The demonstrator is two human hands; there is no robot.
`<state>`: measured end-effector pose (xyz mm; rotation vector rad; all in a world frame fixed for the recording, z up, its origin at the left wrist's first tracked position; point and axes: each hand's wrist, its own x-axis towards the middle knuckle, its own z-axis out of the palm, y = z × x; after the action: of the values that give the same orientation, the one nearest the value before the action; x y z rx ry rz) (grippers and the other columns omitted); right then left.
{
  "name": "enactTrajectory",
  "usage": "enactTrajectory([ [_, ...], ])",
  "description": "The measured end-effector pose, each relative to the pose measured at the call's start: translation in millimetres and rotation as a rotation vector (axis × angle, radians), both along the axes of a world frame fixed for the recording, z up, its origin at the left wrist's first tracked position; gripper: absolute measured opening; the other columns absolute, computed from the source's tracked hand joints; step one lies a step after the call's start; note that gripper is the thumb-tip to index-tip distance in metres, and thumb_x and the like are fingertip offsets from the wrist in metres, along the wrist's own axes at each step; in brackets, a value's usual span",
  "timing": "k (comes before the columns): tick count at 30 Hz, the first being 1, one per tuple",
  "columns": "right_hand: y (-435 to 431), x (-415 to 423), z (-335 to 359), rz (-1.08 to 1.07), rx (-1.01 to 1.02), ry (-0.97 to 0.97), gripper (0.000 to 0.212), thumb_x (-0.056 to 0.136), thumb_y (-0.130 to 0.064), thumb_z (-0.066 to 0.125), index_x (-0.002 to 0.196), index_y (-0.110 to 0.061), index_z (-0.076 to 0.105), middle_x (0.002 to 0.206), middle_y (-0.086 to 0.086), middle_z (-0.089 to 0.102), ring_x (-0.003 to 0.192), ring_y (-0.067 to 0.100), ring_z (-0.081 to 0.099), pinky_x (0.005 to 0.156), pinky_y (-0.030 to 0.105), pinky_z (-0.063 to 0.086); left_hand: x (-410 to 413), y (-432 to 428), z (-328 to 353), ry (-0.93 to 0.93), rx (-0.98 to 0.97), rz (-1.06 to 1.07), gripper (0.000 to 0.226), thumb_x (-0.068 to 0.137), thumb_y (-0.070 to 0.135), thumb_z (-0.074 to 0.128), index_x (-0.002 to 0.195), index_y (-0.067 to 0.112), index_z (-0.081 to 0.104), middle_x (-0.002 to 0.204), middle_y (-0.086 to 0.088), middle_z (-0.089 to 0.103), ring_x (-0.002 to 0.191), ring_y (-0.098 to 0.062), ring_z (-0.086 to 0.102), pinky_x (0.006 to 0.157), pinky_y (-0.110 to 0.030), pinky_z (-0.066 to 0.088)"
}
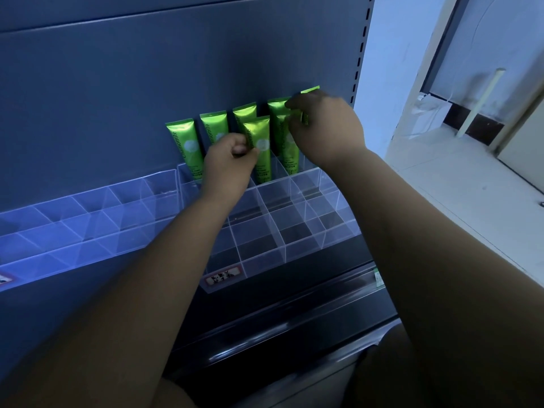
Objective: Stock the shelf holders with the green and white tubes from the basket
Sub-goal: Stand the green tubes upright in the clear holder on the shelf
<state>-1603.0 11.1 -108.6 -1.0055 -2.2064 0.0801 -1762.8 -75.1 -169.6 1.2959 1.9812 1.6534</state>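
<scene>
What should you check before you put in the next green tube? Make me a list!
1. Left hand has a grip on the front tube: ok, it pinches the tube's edge.
2. Right hand holds the rightmost tube: ok.
3. Rightmost tube sits fully in its slot: cannot tell, the hand hides its bottom.
4. Free slots left in the clear holder: ok, the front rows show no tubes.
5. More tubes ready in the basket: cannot tell, no basket in view.
</scene>
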Motion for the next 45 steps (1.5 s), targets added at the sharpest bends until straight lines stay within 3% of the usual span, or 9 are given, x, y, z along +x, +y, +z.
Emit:
enactTrajectory([
  [8,-19,-5,13,-0.154,0.094,0.054,0.029,0.094,-0.030,0.045,0.099,-0.017,0.070,0.099,0.006,0.064,0.078,0.036,0.061,0.060,0.031,0.046,11,-15,18,-0.009,-0.064,0.066,0.033,0.098,0.026,0.068,0.126,0.011,0.062,0.100,0.010,0.064,0.096,-0.010,0.064,0.078,-0.019,0.048],
  [13,-66,-7,9,-0.131,0.209,0.110,0.036,0.095,-0.040,0.048,0.078,-0.015,0.068,0.075,0.006,0.061,0.058,0.029,0.051,0.050,0.027,0.031,30,-68,41,0.400,-0.085,0.219,0.027,0.100,0.037,0.056,0.116,0.016,0.060,0.107,-0.002,0.065,0.094,-0.021,0.061,0.078,-0.036,0.051],
  [16,-98,-15,6,0.033,0.158,0.067,0.044,0.096,-0.047,0.041,0.084,-0.016,0.069,0.080,0.005,0.065,0.073,0.029,0.058,0.055,0.034,0.041,31,-91,47,0.493,-0.148,0.254,0.035,0.096,0.043,0.044,0.114,0.018,0.060,0.107,-0.004,0.064,0.099,-0.030,0.059,0.077,-0.043,0.051],
  [20,-138,-33,9,0.196,0.095,0.061,0.045,0.097,-0.047,0.038,0.101,-0.016,0.071,0.094,0.005,0.070,0.091,0.030,0.061,0.072,0.038,0.050,24,-117,57,0.611,-0.221,0.332,0.034,0.089,0.024,0.039,0.113,0.009,0.058,0.110,-0.010,0.063,0.103,-0.035,0.053,0.085,-0.045,0.044],
  [24,-180,-56,8,0.292,0.007,0.046,0.050,0.098,-0.048,0.032,0.113,-0.017,0.068,0.105,0.004,0.069,0.100,0.029,0.060,0.081,0.040,0.051,12,-176,48,0.558,-0.193,0.388,0.043,0.096,0.032,0.035,0.117,0.003,0.059,0.113,-0.013,0.064,0.107,-0.036,0.055,0.094,-0.051,0.045],
  [28,-240,-85,5,0.414,-0.023,0.024,0.048,0.101,-0.045,0.036,0.123,-0.013,0.064,0.116,0.006,0.069,0.117,0.031,0.058,0.099,0.042,0.046,-1,-279,45,0.619,-0.387,0.579,0.065,0.100,0.052,0.031,0.144,0.007,0.048,0.145,-0.012,0.055,0.139,-0.035,0.045,0.113,-0.053,0.039],
  [32,-332,-112,-1,0.657,-0.090,-0.056,0.059,0.102,-0.050,0.032,0.141,-0.011,0.053,0.142,0.008,0.058,0.141,0.031,0.044,0.118,0.046,0.033,-6,-407,48,0.669,-0.559,0.831,0.073,0.101,0.058,0.030,0.147,0.004,0.045,0.150,-0.018,0.050,0.143,-0.040,0.040,0.117,-0.055,0.034],
  [40,-567,-137,-17,1.101,-0.177,-0.061,0.060,0.098,-0.048,0.033,0.138,-0.010,0.056,0.131,0.012,0.063,0.134,0.035,0.049,0.111,0.046,0.042,29,-633,32,0.537,-0.878,1.173,0.076,0.098,0.059,0.027,0.149,0.005,0.045,0.153,-0.015,0.048,0.145,-0.039,0.038,0.118,-0.054,0.033],
  [45,-652,-150,-70,1.289,-0.255,-0.362,0.046,0.103,-0.045,0.042,0.132,-0.011,0.053,0.132,0.013,0.059,0.133,0.035,0.045,0.106,0.046,0.042,52,-714,-16,0.292,-1.020,1.278,0.080,0.096,0.064,0.022,0.152,0.010,0.040,0.158,-0.011,0.043,0.149,-0.033,0.032,0.122,-0.049,0.029],
])
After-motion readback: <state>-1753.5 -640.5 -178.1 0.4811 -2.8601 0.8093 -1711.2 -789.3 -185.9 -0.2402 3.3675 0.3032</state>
